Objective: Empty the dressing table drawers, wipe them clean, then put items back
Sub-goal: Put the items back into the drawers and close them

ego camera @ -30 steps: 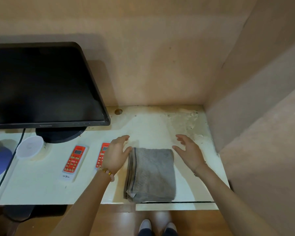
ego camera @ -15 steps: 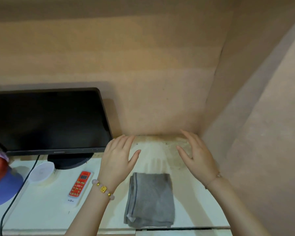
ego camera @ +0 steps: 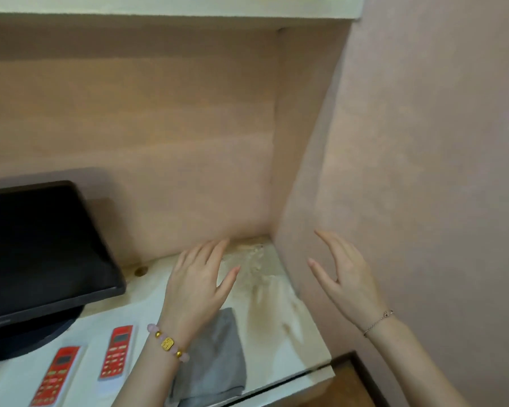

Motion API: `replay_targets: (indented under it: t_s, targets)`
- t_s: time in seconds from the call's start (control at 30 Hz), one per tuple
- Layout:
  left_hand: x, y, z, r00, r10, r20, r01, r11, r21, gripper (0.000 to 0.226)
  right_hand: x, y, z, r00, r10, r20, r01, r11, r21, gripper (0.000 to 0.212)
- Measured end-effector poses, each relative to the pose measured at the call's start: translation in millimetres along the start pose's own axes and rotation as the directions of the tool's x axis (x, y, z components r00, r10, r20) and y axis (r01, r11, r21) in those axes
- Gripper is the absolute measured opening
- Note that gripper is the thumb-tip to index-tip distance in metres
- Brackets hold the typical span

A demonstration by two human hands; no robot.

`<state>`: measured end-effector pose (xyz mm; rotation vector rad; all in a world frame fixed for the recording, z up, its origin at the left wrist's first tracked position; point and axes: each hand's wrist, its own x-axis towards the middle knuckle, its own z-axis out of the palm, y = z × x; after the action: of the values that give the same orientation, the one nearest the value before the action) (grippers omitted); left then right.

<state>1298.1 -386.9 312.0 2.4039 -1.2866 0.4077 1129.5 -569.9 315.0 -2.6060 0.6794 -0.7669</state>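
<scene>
A folded grey cloth (ego camera: 218,362) lies on the white dressing table top (ego camera: 291,342) near its front edge. My left hand (ego camera: 197,286) hovers above the cloth's far end, fingers spread, holding nothing; a beaded bracelet circles that wrist. Off to the right, my right hand (ego camera: 347,277) is raised in the air beside the pink side wall, fingers apart and empty. Neither hand touches the cloth. No drawer interior shows; only a dark gap line (ego camera: 276,389) runs under the table's front edge.
A black monitor (ego camera: 39,254) stands at the left. Two red remotes (ego camera: 116,352) (ego camera: 55,377) lie in front of it. The table's back right corner (ego camera: 256,259) is stained. Pink walls close the back and right; a shelf edge (ego camera: 171,10) runs overhead.
Both hands lifted off the cloth's sides and rose upward and apart. The camera tilted up and turned, so the shelf above now shows and the table sits lower.
</scene>
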Motion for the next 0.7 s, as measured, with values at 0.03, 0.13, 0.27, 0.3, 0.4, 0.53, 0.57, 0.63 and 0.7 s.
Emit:
replay_targets:
  t_s: [0.03,0.13,0.27,0.3,0.4,0.53,0.57,0.63,0.7]
  targets:
    - [3.8,6.9,3.1,0.999,0.034,0.014,-0.033,0.999,-0.018,0.055,-8.3,4.6,-6.6,0.999,0.030,-0.020,-0.031,0.999,-0.025,0.046]
    - [15.5,27.0,10.8,0.987,0.159,0.037,-0.155,0.984,-0.089,0.055,-36.7,12.6,-25.8,0.987,0.139,-0.086,-0.149,0.980,-0.131,0.049]
    - [26.9,50.8,17.1,0.930,0.360,0.068,-0.343,0.920,-0.191,0.057,-83.1,8.9,-46.5,0.925,0.321,-0.203,-0.360,0.912,-0.195,0.052]
    - [26.9,55.7,18.1,0.910,0.409,0.061,-0.388,0.896,-0.214,0.056,-96.2,3.8,-49.9,0.902,0.360,-0.239,-0.408,0.891,-0.200,0.052]
    - [18.6,67.1,21.6,0.834,0.550,0.051,-0.513,0.805,-0.297,0.054,-139.0,-19.0,-51.3,0.825,0.457,-0.332,-0.539,0.813,-0.220,0.052]
    - [-5.7,86.9,28.1,0.721,0.689,0.064,-0.618,0.683,-0.389,0.055,-203.7,-52.4,-45.6,0.694,0.575,-0.433,-0.695,0.692,-0.196,0.052]
    - [-14.0,94.1,28.9,0.691,0.720,0.064,-0.638,0.648,-0.416,0.054,-220.3,-61.2,-44.4,0.659,0.601,-0.453,-0.728,0.660,-0.184,0.052]
    - [-32.2,111.3,30.1,0.613,0.788,0.060,-0.682,0.566,-0.464,0.052,-252.6,-77.9,-44.1,0.583,0.645,-0.493,-0.791,0.590,-0.162,0.051]
    - [-53.6,129.5,29.9,0.520,0.853,0.051,-0.721,0.470,-0.508,0.051,-285.0,-94.1,-44.5,0.503,0.677,-0.537,-0.845,0.516,-0.141,0.051]
